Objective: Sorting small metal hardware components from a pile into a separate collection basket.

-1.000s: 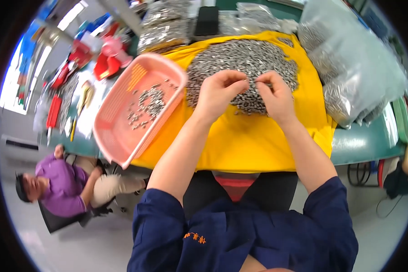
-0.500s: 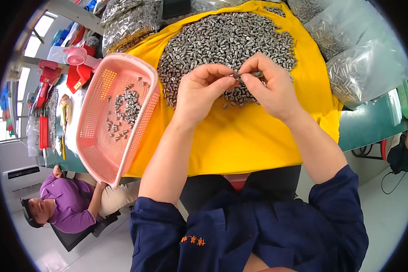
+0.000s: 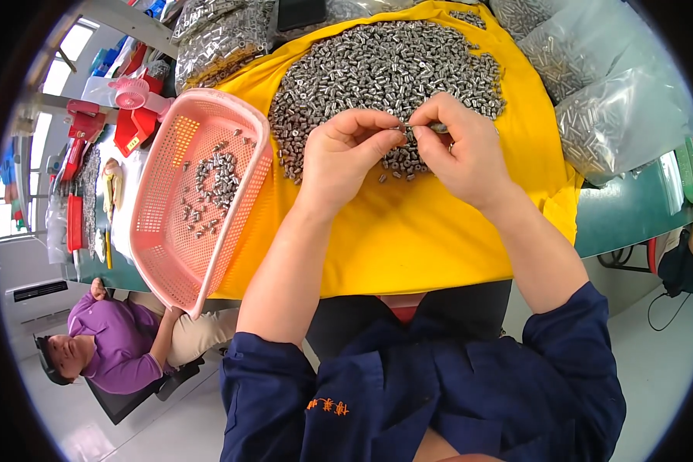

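A seated person in a purple shirt (image 3: 115,339) rests at the far left of the scene, near a pink fan (image 3: 131,92) on the green surface (image 3: 620,219). To the right, a pink basket (image 3: 162,246) sits tilted in view at the left edge of a yellow cloth (image 3: 408,246), a loose scatter of metal pieces (image 3: 219,181) on its floor. Clear bags (image 3: 219,46) lie beyond it on the far side.

At centre, a pile of small metal parts (image 3: 377,69) covers the far half of the cloth. At its near edge, the worker's left grip (image 3: 343,158), a bare hand, brings thumb and forefinger together, pinching what appears to be one small metal piece (image 3: 406,127). The right grip (image 3: 466,150) meets it from the other side, thumb and forefinger closed on the same piece, mostly hidden by the fingertips.

Work this fine seems to call for light, even pressure, both wrists steady, and tips low over the pile so a slip lands on cloth. At right stands a bulging clear bag (image 3: 612,123) of metal parts.
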The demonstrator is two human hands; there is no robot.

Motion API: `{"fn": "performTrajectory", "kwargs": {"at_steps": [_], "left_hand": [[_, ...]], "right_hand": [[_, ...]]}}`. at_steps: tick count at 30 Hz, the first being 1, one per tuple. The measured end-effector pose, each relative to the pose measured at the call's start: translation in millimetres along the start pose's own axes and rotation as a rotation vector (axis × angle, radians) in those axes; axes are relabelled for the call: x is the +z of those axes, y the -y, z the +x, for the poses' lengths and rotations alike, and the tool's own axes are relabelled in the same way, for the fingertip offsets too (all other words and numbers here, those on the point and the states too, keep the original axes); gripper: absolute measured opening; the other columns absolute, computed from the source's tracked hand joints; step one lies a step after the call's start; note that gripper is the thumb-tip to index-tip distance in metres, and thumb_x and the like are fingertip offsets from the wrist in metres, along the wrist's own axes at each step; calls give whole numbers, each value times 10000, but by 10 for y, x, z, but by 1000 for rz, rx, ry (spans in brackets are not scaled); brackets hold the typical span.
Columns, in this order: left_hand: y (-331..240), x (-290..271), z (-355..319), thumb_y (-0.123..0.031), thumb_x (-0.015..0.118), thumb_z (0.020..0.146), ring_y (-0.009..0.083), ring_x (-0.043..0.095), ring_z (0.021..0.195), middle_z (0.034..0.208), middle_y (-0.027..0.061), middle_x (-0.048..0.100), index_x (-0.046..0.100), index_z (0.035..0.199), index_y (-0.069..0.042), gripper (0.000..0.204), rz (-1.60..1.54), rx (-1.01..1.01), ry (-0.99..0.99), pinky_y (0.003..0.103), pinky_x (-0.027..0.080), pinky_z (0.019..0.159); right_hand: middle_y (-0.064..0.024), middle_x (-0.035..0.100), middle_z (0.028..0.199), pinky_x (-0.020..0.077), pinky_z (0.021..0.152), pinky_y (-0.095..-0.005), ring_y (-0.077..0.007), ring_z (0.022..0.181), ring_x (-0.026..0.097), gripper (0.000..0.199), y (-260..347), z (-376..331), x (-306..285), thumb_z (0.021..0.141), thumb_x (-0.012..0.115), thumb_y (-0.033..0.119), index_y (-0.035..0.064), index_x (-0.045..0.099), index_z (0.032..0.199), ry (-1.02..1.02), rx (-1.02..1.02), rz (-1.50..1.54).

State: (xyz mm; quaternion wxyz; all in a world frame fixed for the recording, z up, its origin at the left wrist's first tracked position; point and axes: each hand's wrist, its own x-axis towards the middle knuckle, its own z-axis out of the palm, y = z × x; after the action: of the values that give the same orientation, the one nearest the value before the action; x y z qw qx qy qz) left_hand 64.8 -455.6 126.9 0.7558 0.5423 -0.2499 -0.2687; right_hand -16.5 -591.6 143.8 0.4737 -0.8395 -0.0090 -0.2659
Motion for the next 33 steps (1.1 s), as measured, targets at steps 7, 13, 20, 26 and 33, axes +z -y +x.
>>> {"fn": "performTrajectory", "kwargs": {"at_steps": [7,13,20,26,33], "left_hand": [[-8,7,0,33,583,744,109,575,743,814,67,602,573,883,18,140,3,-12,7,209,471,682],[-18,-10,-26,23,596,736,109,579,718,795,64,607,582,862,19,127,132,-15,-26,207,474,658],[16,-26,-20,22,598,734,122,584,720,794,75,606,580,858,26,125,86,-38,-33,217,479,657],[7,7,65,2,581,753,140,589,731,817,83,601,565,879,24,130,27,-120,-29,238,483,674],[2,-107,9,-99,597,717,101,585,668,743,77,622,611,850,12,174,262,-69,-10,229,475,614]], "right_hand": [[-90,518,620,391,468,-290,-215,519,508,35,37,10,-19,723,500,54,41,487,752,55,68,37],[-107,518,638,404,509,-321,-259,557,515,43,69,-13,1,729,480,53,40,468,768,80,12,3],[-116,521,639,406,513,-337,-272,567,523,41,23,-31,46,748,465,64,43,459,782,72,11,12],[-119,533,647,406,514,-350,-285,578,532,47,-29,1,9,754,474,80,49,466,788,49,40,-4],[-85,511,713,408,560,-272,-183,627,510,26,-81,-16,131,795,488,43,26,504,806,102,-37,-10]]}}
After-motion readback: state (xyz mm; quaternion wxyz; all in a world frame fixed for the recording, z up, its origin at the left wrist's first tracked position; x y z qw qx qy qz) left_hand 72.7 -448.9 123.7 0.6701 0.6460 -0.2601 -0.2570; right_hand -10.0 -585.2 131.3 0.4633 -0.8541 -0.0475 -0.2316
